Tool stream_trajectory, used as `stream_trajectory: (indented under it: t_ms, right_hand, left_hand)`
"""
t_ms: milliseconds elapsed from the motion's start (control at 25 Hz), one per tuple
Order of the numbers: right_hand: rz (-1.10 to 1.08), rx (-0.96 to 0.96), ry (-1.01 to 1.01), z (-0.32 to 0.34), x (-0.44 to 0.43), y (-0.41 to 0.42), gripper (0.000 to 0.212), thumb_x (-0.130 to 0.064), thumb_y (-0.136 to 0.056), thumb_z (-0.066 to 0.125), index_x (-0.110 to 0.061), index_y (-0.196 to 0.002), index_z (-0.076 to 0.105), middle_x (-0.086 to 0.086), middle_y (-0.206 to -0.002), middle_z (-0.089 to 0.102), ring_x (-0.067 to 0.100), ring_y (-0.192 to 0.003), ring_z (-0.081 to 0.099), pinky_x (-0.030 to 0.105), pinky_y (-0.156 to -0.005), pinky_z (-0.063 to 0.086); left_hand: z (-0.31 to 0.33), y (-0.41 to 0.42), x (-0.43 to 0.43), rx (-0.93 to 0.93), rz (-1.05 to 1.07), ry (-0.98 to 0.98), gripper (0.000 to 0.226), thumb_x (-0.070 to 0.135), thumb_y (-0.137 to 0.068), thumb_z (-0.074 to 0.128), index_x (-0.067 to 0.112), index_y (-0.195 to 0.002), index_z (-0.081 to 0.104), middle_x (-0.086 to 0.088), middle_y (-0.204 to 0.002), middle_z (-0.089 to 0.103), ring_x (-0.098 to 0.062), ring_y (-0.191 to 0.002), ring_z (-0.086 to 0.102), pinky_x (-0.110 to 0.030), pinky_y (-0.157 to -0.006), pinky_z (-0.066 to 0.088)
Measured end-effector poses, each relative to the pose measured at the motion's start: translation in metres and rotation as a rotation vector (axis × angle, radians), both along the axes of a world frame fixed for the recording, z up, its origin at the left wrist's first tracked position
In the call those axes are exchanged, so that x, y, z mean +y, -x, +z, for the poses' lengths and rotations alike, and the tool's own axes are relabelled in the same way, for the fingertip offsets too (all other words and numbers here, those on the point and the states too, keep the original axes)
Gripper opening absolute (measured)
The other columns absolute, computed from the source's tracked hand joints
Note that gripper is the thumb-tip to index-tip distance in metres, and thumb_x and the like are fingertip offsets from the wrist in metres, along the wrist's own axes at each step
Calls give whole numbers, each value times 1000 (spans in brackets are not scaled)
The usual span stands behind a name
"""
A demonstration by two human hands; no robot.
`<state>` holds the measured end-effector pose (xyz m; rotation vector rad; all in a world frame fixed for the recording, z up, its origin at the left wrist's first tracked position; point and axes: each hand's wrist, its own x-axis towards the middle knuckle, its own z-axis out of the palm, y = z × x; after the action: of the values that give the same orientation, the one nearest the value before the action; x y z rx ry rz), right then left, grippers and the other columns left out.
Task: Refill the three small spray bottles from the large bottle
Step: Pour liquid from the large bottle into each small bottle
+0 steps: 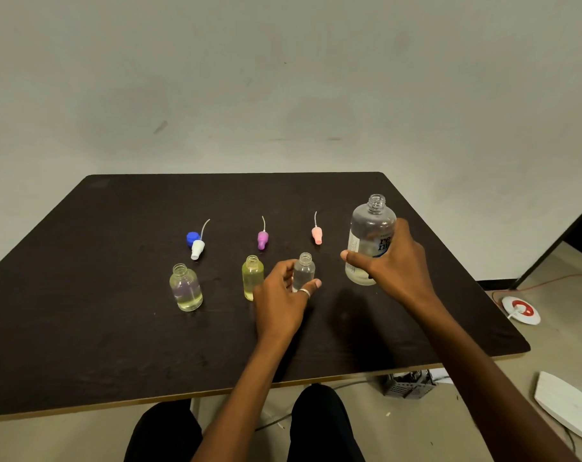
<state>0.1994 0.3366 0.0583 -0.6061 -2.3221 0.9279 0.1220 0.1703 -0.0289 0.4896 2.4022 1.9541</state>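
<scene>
Three small uncapped glass bottles stand in a row on my dark brown surface (83, 295): a clear round one (185, 288) at left, a yellow-tinted one (251, 276) in the middle, a clear slim one (303, 270) at right. Three spray tops lie behind them: white (197, 249), purple (262, 239), pink (316, 235). One blue cap (192, 238) touches the white top. My left hand (281, 295) curls around the slim bottle. My right hand (392, 258) grips the large clear labelled bottle (369, 238), upright, uncapped, right of the row.
</scene>
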Motion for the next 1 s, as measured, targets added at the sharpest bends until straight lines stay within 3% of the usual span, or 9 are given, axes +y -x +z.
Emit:
stream_trajectory:
  t_ms: [440,760,1000]
  right_hand:
    - [-67,7,49,-35,13,9,85,-47,-63,87,-16,-128,41,2,-125,59,11,-101,54,23,-82,46]
    - [-47,-22,79,-43,14,3,97,-52,-62,85,-17,-136,33,3,-136,51,19,-117,55,22,-87,45]
    - [-22,-86,160,-44,14,-4,111,-49,-59,87,-17,-144,24,3,-144,45,20,-125,50,24,-94,42]
  left_hand:
    - [-2,0,1,19,15,31,50,28,-74,87,23,-119,65,12,-106,72,1,-96,68,-23,-86,57]
    - [-1,-3,1,18,35,37,50,28,-75,86,23,-120,65,11,-107,73,1,-97,68,-20,-84,57]
    - [1,-4,0,-10,55,71,71,30,-72,88,19,-135,56,4,-126,67,-6,-113,63,-21,-95,52]
